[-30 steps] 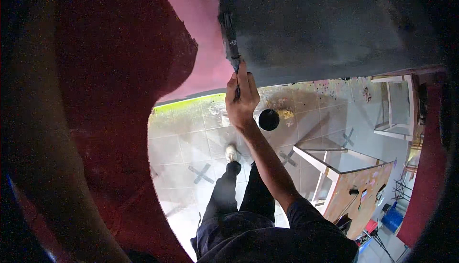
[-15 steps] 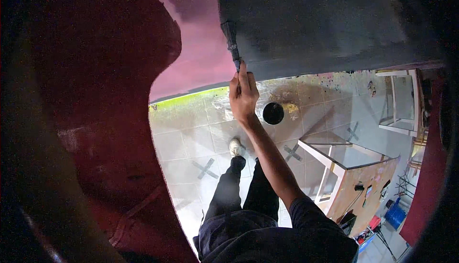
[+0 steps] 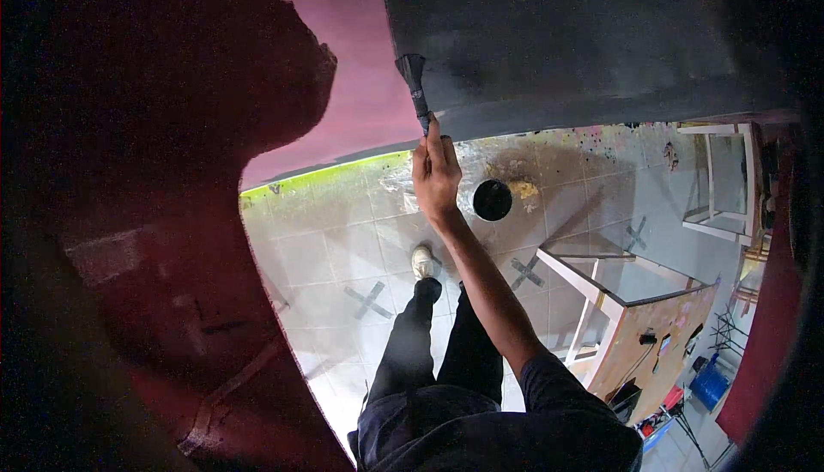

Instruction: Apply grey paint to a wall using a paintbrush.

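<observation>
My right hand [image 3: 438, 172] grips a paintbrush [image 3: 419, 96] by its handle, the dark, fanned bristles resting against the painted surface. There a dark grey area [image 3: 558, 34] meets a pink band [image 3: 352, 69] along a nearly straight border, and the brush tip sits at that border. Left of the pink lies a deep maroon area [image 3: 172, 172] with an irregular edge, running down the left side of the view. Below my hand, a black round container [image 3: 492, 199] stands on the floor. My left hand is not in view.
A tiled floor [image 3: 335, 257] has taped crosses and paint stains. At lower right are a white wooden frame [image 3: 596, 287] with a wooden board [image 3: 648, 343] holding small tools, and a blue container [image 3: 709, 383]. Another white frame [image 3: 708, 232] stands at right, beside a maroon panel [image 3: 764, 343].
The brush tip has come down along the border between pink and dark grey, toward the painted surface's lower edge. The view has shifted slightly, and my right hand still holds the brush.
</observation>
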Demonstrator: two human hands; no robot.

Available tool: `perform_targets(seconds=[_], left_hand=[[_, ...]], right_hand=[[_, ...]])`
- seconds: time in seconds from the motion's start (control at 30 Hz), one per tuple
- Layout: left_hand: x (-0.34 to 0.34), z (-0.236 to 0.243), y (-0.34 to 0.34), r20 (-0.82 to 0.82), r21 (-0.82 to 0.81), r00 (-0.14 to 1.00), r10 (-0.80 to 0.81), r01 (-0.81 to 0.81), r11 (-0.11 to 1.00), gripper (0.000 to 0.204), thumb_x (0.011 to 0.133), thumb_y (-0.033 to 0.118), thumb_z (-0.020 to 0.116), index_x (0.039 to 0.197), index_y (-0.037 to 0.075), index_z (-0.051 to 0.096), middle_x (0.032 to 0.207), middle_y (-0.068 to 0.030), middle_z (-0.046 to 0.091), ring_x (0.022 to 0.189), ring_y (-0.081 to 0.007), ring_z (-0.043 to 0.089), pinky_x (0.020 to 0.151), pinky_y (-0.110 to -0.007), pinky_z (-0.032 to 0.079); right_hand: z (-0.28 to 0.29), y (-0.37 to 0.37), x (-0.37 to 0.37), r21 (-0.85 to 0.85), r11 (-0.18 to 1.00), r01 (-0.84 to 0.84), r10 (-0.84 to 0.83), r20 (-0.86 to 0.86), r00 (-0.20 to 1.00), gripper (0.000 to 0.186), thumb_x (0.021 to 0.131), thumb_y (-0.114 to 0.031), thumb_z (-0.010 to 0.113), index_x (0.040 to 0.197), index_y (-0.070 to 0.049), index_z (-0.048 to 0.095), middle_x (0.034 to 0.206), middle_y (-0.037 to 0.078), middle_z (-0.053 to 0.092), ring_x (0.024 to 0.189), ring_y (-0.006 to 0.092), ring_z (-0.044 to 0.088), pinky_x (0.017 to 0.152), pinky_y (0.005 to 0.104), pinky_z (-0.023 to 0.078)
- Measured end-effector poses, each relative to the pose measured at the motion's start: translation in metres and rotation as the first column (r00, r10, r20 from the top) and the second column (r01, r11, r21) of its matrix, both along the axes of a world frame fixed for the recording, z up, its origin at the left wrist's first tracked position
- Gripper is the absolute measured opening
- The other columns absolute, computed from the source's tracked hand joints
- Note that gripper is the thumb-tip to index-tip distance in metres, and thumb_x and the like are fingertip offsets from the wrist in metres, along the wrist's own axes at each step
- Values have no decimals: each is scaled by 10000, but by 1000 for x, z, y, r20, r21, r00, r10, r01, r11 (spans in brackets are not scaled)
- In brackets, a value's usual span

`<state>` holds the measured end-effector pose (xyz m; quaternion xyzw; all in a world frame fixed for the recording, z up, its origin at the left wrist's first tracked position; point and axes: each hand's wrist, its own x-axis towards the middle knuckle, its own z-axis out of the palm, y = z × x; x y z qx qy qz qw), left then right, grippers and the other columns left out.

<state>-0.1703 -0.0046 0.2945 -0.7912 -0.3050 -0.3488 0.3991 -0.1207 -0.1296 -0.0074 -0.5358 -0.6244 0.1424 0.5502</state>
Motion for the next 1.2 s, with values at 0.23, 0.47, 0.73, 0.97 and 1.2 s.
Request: perform_targets(seconds=[0.23, 0.47, 0.73, 0.97, 1.2], left_hand=[[-3, -3, -7, -17, -28, 999, 43, -44, 999, 493, 820, 165, 568, 1286, 42, 467, 1380, -167, 392, 1315, -326, 322, 1115, -428, 221], [3, 12, -14, 0, -21, 998, 67, -67, 998, 492, 817, 153, 567, 1285, 38, 468, 1379, -171, 392, 1314, -329, 322, 1114, -429, 222], [22, 9, -31, 49, -60, 996, 78, -75, 995, 490, 814, 139, 566, 1282, 33, 468, 1378, -176, 391, 1314, -333, 322, 1113, -432, 222], [57, -66, -28, 151, -125, 988, 14, 6, 992, 499, 790, 79, 543, 1278, 12, 463, 1374, -197, 387, 1312, -354, 318, 1109, -452, 221], [49, -164, 14, 509, 233, 671, -538, 495, 837, 513, 748, -52, 494, 1260, -10, 482, 1397, -203, 369, 1321, -397, 298, 1078, -524, 258]], right_hand=[[-11, -2, 0, -70, 997, -10, 12, 26, 1000, 498, 842, 16, 531, 1321, -45, 410, 791, 138, 497, 626, 267, 548, 497, 375, 450], [-18, -5, 1, -58, 998, 3, -1, 36, 999, 471, 870, 17, 509, 1330, -37, 422, 766, 131, 505, 599, 217, 513, 511, 328, 427], [-22, -4, 5, -61, 998, -26, 29, 39, 999, 456, 862, 22, 505, 1308, -17, 419, 763, 150, 497, 618, 282, 534, 515, 384, 437], [-56, 2, 47, -33, 999, 15, -8, 183, 983, 555, 848, -58, 554, 1362, -57, 344, 788, 118, 493, 585, 256, 554, 432, 350, 482], [-75, 9, 19, 4, 999, -34, 33, 161, 986, 576, 826, -66, 574, 1358, -63, 353, 807, 117, 499, 547, 260, 575, 437, 358, 501]])
